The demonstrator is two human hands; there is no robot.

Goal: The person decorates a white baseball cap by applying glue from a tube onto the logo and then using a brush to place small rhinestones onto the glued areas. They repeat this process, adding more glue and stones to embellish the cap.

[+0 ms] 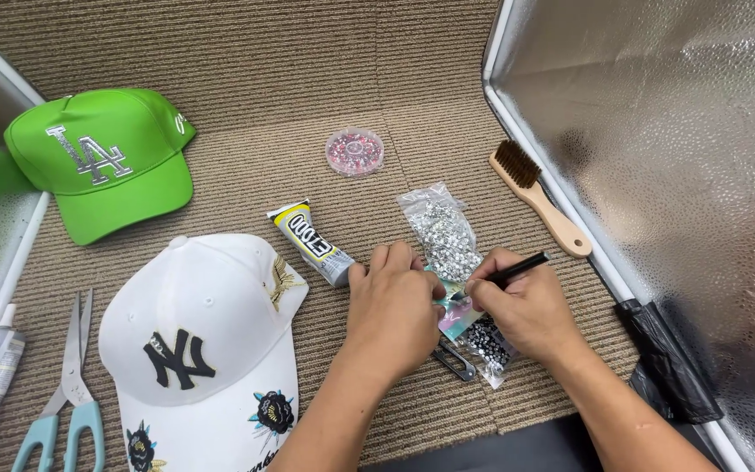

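Down on the carpet (325, 105), the right hand (526, 310) pinches a black pen (517, 267). Left hand (392, 315) fingers press a small packet (454, 316), beside a bead bag (444, 232).

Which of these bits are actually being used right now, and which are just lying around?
In use:
left hand
right hand holding a black pen-like tool
small iridescent packet
bags of rhinestones

Lying about:
green cap
white cap
glue tube
round bead box
wooden brush
scissors
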